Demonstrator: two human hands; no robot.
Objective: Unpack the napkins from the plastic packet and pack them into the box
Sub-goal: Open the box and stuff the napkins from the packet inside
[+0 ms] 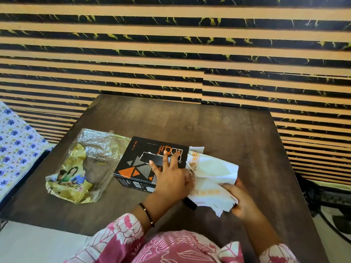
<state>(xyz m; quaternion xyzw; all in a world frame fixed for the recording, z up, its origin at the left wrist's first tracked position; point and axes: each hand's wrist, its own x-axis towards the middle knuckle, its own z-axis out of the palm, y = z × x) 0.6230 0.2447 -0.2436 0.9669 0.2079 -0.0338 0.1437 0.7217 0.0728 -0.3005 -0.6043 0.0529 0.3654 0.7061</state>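
Observation:
A black box (140, 164) with orange and grey triangles lies on the dark wooden table (218, 130). My left hand (169, 177) rests flat on the box's top with fingers spread, its thumb side against the napkins. White napkins (210, 175) with orange print stick out at the box's right end. My right hand (241, 200) grips their near edge. The plastic packet (85, 166), clear with a yellow printed front, lies crumpled and flat to the left of the box.
A striped black and tan wall panel (171, 54) stands right behind the table. A floral blue and white cloth (15, 145) lies at the left. Dark cables or a stand (332, 205) sit on the floor at the right.

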